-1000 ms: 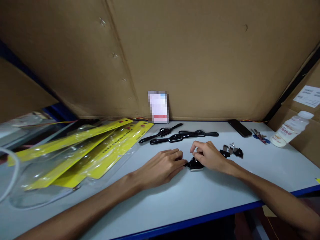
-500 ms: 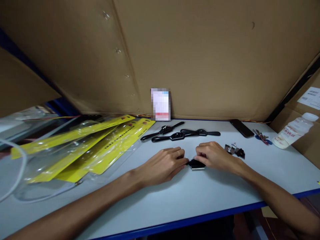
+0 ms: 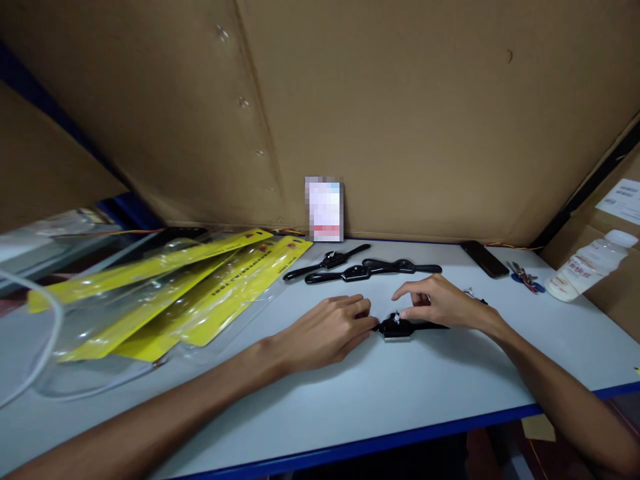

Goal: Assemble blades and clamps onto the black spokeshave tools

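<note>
A black spokeshave (image 3: 389, 328) with a bright blade edge lies on the table in front of me. My left hand (image 3: 333, 327) is closed around its left handle. A small silver thumbscrew (image 3: 397, 317) stands on the middle of its body. Just right of that screw is my right hand (image 3: 440, 300), thumb and forefinger spread apart with nothing between them; the thumb tip is close to the screw, and I cannot tell if it touches. The spokeshave's right handle passes beneath this hand. Behind my hands lie more black spokeshaves (image 3: 345, 275), one with a screw fitted (image 3: 330, 259).
Yellow cards in clear plastic packs (image 3: 240, 283) are fanned out at the left, near a white cable (image 3: 55, 327). Small metal parts (image 3: 469, 293) lie partly hidden behind my right hand. A dark phone (image 3: 484, 259), keys (image 3: 523, 277) and a white bottle (image 3: 590, 267) are at the right.
My right hand has opened and drawn back to the right from the spokeshave's middle, uncovering the thumbscrew and right handle. My left hand keeps its hold on the left handle.
</note>
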The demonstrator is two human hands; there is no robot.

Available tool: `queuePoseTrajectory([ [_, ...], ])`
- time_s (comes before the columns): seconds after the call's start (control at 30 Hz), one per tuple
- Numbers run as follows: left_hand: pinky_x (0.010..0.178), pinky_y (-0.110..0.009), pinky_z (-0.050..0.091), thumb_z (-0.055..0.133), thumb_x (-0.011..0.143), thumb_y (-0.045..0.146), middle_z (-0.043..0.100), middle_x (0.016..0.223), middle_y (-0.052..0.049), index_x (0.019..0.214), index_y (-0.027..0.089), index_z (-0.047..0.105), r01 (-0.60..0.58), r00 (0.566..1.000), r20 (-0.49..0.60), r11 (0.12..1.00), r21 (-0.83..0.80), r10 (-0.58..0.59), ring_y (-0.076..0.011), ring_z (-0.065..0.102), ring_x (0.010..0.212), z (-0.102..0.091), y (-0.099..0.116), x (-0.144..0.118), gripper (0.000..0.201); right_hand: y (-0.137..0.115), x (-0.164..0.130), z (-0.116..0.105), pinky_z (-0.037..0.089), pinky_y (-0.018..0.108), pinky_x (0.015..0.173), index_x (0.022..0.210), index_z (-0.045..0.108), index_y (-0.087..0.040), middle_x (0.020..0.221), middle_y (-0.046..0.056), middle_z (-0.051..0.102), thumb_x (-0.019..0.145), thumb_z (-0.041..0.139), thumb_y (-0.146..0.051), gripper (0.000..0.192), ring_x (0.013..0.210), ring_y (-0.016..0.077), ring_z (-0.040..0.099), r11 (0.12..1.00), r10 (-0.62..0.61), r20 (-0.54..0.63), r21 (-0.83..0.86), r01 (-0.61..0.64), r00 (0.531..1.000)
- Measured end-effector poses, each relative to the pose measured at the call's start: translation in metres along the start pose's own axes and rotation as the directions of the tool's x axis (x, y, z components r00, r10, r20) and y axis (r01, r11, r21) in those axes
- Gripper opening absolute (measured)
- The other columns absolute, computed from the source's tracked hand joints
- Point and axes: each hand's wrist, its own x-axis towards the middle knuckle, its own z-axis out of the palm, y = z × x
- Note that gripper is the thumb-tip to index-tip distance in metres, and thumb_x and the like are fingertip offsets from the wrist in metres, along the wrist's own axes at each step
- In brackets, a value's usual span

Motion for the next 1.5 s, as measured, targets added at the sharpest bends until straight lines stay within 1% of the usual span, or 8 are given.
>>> queuePoseTrajectory([
  [0.17, 0.070, -0.034, 0.049, 0.043, 0.105, 0.024, 0.062, 0.090, -0.007, 0.111, 0.017, 0.069, 0.009, 1.000, 0.017, 1.000, 0.003, -0.009, -0.0214, 0.060, 0.082, -0.001, 0.001, 0.000, 0.028, -0.003, 0.001, 0.012, 0.028, 0.026, 0.058, 0.088, 0.073, -0.020, 0.061, -0.005, 0.053, 0.088, 0.074, -0.028, 0.008, 0.058, 0.0109, 0.043, 0.993, 0.024, 0.011, -0.119, -0.022, 1.000],
  [0.47, 0.069, -0.033, 0.048, 0.045, 0.104, 0.024, 0.062, 0.089, -0.007, 0.110, 0.018, 0.069, -0.004, 1.000, -0.004, 1.000, 0.007, 0.004, -0.0212, 0.059, 0.081, 0.000, 0.000, -0.001, 0.026, -0.011, 0.006, 0.033, 0.019, 0.030, 0.056, 0.054, 0.045, -0.019, 0.052, -0.007, 0.030, 0.091, 0.060, -0.019, 0.040, 0.054, 0.0108, 0.022, 0.985, 0.038, -0.064, -0.164, -0.048, 0.997],
  [0.67, 0.068, -0.033, 0.048, 0.045, 0.104, 0.023, 0.061, 0.089, -0.006, 0.108, 0.018, 0.070, -0.003, 1.000, -0.014, 1.000, 0.004, 0.003, -0.0207, 0.059, 0.079, 0.001, -0.001, -0.001, 0.025, -0.003, 0.002, 0.009, 0.024, 0.027, 0.057, 0.088, 0.069, -0.018, 0.056, -0.009, 0.042, 0.090, 0.067, -0.026, 0.008, 0.053, 0.0097, 0.036, 1.000, 0.016, -0.057, 0.026, -0.015, 0.998],
  [0.73, 0.068, -0.033, 0.047, 0.046, 0.104, 0.023, 0.061, 0.089, -0.006, 0.108, 0.018, 0.070, -0.002, 1.000, -0.009, 1.000, 0.005, 0.002, -0.0206, 0.059, 0.079, 0.000, 0.000, 0.000, 0.024, 0.000, 0.001, 0.006, 0.025, 0.026, 0.057, 0.099, 0.070, -0.020, 0.057, -0.010, 0.044, 0.087, 0.071, -0.025, 0.013, 0.053, 0.0097, 0.038, 1.000, 0.006, -0.018, 0.017, -0.005, 1.000],
  [1.0, 0.068, -0.034, 0.048, 0.045, 0.104, 0.023, 0.061, 0.089, -0.006, 0.109, 0.018, 0.070, 0.001, 1.000, -0.001, 1.000, 0.006, -0.001, -0.0213, 0.059, 0.080, -0.001, 0.000, 0.000, 0.026, -0.009, 0.003, 0.029, 0.020, 0.029, 0.056, 0.066, 0.055, -0.018, 0.056, -0.006, 0.040, 0.093, 0.060, -0.018, 0.028, 0.054, 0.0101, 0.030, 0.975, -0.015, -0.054, -0.223, 0.003, 0.998],
  [1.23, 0.070, -0.035, 0.050, 0.046, 0.103, 0.023, 0.062, 0.091, -0.007, 0.111, 0.018, 0.070, 0.011, 1.000, 0.014, 1.000, -0.001, -0.011, -0.0219, 0.060, 0.081, -0.001, 0.001, 0.000, 0.025, -0.008, 0.003, 0.023, 0.021, 0.029, 0.056, 0.061, 0.053, -0.018, 0.054, -0.007, 0.038, 0.094, 0.062, -0.023, 0.034, 0.053, 0.0095, 0.028, 0.989, 0.039, -0.104, -0.136, -0.053, 0.994],
  [1.4, 0.070, -0.034, 0.049, 0.045, 0.104, 0.023, 0.062, 0.090, -0.007, 0.111, 0.018, 0.070, -0.004, 1.000, -0.001, 1.000, -0.005, 0.004, -0.0213, 0.060, 0.082, 0.000, -0.001, -0.001, 0.026, -0.005, -0.001, 0.005, 0.027, 0.025, 0.058, 0.091, 0.073, -0.018, 0.056, -0.008, 0.044, 0.091, 0.068, -0.024, 0.008, 0.054, 0.0091, 0.038, 0.999, -0.019, -0.135, -0.032, 0.015, 0.991],
  [1.5, 0.069, -0.034, 0.049, 0.043, 0.104, 0.024, 0.061, 0.090, -0.007, 0.110, 0.018, 0.070, -0.007, 1.000, -0.015, 1.000, 0.004, 0.007, -0.0210, 0.059, 0.081, 0.000, -0.001, -0.001, 0.028, -0.006, -0.003, 0.001, 0.029, 0.025, 0.058, 0.108, 0.075, -0.021, 0.059, -0.008, 0.047, 0.088, 0.070, -0.022, 0.021, 0.054, 0.0095, 0.040, 0.999, -0.021, -0.065, -0.033, 0.019, 0.998],
])
